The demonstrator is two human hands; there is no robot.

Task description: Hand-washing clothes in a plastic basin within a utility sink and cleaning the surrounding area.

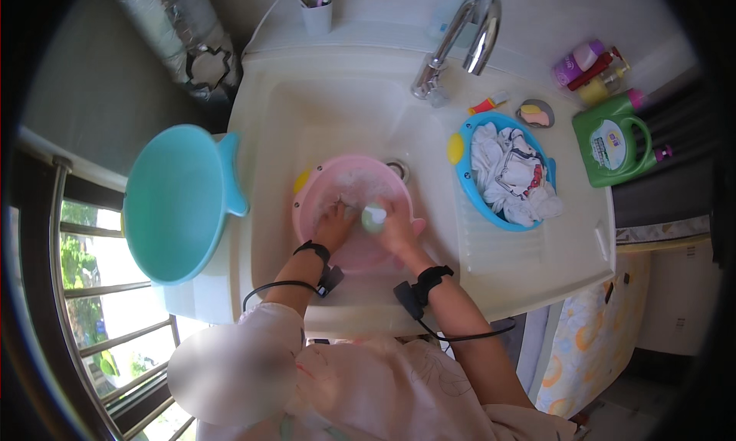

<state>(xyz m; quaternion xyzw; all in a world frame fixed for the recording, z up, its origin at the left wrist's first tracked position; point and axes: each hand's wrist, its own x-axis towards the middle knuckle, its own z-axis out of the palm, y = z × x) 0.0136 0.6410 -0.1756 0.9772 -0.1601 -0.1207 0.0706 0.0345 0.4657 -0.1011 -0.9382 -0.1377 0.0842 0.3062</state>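
A pink fish-shaped basin point(302, 225) with soapy water and suds stands in the white sink point(356, 105). My right hand point(398, 225) grips a small rounded green-and-white object point(374, 218) over the basin; its exact kind is unclear. Down in the suds at the basin's left side is my left hand point(335, 225), with its fingertips partly hidden by foam. Whether it holds anything under the water cannot be made out. Both wrists wear black straps with small cabled boxes.
A blue basin point(476, 201) of white printed clothes point(512, 171) sits right of the sink, beside a soap dish point(535, 113) and a red-handled brush point(489, 103). A turquoise basin point(178, 205) is at left. The chrome faucet point(428, 76) arches behind; a green detergent jug point(612, 139) lies right.
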